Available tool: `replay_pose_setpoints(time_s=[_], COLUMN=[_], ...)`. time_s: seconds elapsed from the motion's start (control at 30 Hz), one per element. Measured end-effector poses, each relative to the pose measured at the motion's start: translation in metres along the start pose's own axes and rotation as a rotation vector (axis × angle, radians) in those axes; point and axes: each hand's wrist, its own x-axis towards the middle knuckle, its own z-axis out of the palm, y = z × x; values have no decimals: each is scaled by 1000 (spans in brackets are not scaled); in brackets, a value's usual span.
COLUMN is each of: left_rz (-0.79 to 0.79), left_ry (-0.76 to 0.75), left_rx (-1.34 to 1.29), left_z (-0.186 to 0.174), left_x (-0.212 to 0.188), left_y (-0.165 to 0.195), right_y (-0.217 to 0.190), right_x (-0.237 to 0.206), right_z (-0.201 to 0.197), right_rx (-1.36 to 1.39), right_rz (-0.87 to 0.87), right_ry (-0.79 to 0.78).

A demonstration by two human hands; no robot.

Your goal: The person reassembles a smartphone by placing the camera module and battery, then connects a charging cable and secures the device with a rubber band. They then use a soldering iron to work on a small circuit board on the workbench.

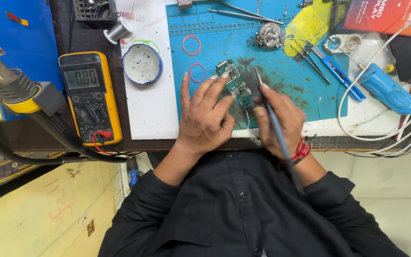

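My left hand pins the green circuit board on the blue mat, mid-desk. My right hand grips the soldering iron; if it slips, I reckon the tip could scorch my fingertips beside it.

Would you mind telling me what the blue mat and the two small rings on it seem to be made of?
The mat looks like matte silicone or rubber: moulded ribs along its far edge, dark stains. The rings look like thin rubber bands: slightly uneven loops.
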Motion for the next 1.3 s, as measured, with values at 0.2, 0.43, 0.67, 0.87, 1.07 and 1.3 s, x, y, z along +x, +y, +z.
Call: replay_pose_setpoints(time_s=[0.2, 0.43, 0.67, 0.87, 1.07, 1.3], left_rz=[-23, -90, -35, -63, -73, -76], left_ry=[-115, -18, -98, -124, -121, -122], left_rx=[88, 142, 86, 67, 56, 54], left_z=[4, 10, 10, 7, 7, 7], left_x=[10, 1, 3, 8, 8, 8], left_y=[1, 1, -1, 1, 1, 1], right_y=[11, 15, 13, 12, 9, 8], right_x=[-19, -20, -19, -16, -14, -13], right_z=[-1, -1, -4, -2, -2, -2], right_rx=[121, 35, 36, 35, 29, 12], right_rz=[95, -2, 0, -43, -22, -35], right_ry=[132, 130, 98, 71, 64, 58])
